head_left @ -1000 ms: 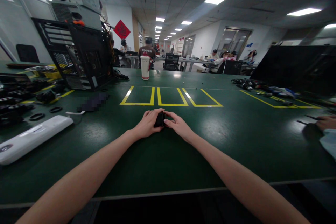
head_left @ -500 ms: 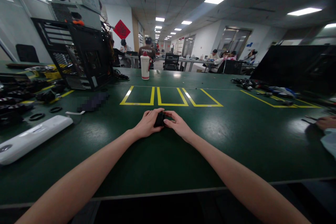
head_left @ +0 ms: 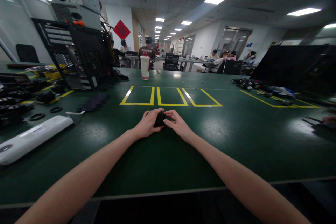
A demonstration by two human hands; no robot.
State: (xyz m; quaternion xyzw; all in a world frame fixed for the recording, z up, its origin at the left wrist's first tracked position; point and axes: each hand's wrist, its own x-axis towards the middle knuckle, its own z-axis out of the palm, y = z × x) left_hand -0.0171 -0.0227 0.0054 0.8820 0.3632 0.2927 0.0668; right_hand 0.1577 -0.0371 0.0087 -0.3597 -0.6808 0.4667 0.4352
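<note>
Both my hands meet over the middle of the green table (head_left: 236, 140). My left hand (head_left: 147, 124) and my right hand (head_left: 177, 124) are closed around a small black object (head_left: 159, 119) held between them, fingers curled on its top and sides. I cannot make out what the object is. It rests on or just above the tabletop, a little nearer to me than three yellow-taped rectangles (head_left: 170, 97).
An open black computer case (head_left: 78, 56) with a power supply on top stands at the back left, with black parts and rings beside it. A long white device (head_left: 28, 139) lies at the left. A white cup (head_left: 145, 67) stands behind. Tools (head_left: 262, 89) lie at the right.
My hands have hardly moved. A co-worker's hand and sleeve at the far right edge have pulled back almost out of view.
</note>
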